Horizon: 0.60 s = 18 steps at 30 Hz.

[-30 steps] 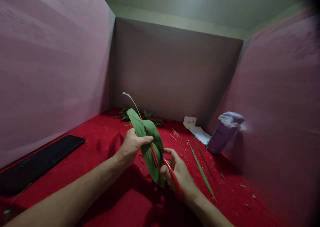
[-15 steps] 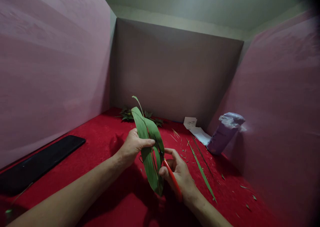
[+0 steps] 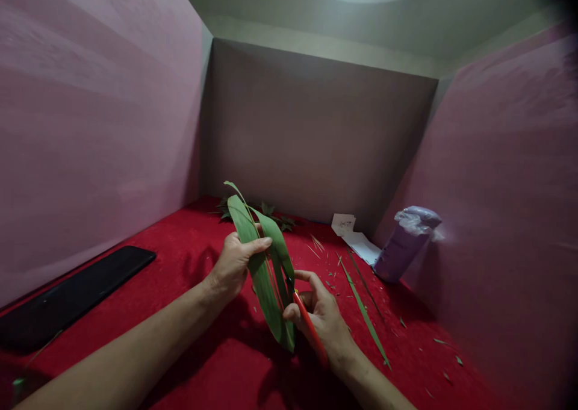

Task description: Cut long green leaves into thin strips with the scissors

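Long green leaves (image 3: 261,277), joined by a thin reddish stem, stand tilted above the red cloth. My left hand (image 3: 232,260) is closed on them at mid-height, with its thumb pressed across the front. My right hand (image 3: 323,313) grips red-handled scissors (image 3: 311,326). Their dark blades reach the right-hand leaf strip near its lower half, and the leaf partly hides the tips. A gap shows between that strip and the broad leaf on the left.
Red cloth (image 3: 203,362) covers the surface. A black flat object (image 3: 85,292) lies left. Leafy sprigs (image 3: 286,222), thin sticks (image 3: 317,241), papers (image 3: 361,245) and a purple packet (image 3: 401,250) are farther back. A narrow leaf strip (image 3: 365,313) and scraps lie right. Pink walls flank both sides.
My left hand and the leaves' upper ends have shifted left, and the gap beside the right-hand strip looks wider. The scissors stay at the leaf, a touch lower and farther left.
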Tool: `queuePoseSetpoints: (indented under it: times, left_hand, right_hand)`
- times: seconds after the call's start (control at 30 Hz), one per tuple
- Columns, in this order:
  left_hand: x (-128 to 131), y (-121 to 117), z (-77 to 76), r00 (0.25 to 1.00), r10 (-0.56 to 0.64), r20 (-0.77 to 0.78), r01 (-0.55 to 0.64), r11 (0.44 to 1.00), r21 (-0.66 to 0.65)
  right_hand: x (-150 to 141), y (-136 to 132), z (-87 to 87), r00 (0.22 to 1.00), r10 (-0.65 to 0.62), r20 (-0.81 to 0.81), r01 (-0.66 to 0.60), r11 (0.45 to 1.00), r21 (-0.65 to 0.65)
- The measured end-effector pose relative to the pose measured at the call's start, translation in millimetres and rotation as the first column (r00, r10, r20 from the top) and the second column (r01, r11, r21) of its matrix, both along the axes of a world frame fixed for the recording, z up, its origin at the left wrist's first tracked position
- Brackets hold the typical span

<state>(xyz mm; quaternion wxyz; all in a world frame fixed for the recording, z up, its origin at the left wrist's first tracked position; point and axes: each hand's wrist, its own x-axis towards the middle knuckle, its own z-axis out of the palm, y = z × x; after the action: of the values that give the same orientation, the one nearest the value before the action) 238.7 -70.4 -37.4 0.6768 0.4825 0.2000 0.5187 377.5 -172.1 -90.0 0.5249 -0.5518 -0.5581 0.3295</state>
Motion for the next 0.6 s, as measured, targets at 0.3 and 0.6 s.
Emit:
queuePoseSetpoints:
  times: [0.3,0.6]
  left_hand:
    - [0.0,1.1,-0.7,0.999,0.036,0.007,-0.036,0.999,0.038]
    - [-1.2,1.6,0.0,0.999,0.037,-0.012,-0.036,0.998,0.047]
  right_hand:
    - [2.2,-0.3,-3.8,0.999,0.024,0.037,-0.025,0.999,0.033]
    - [3.1,1.0,-8.0,0.998,-0.016,0.059,0.013,0.999,0.050]
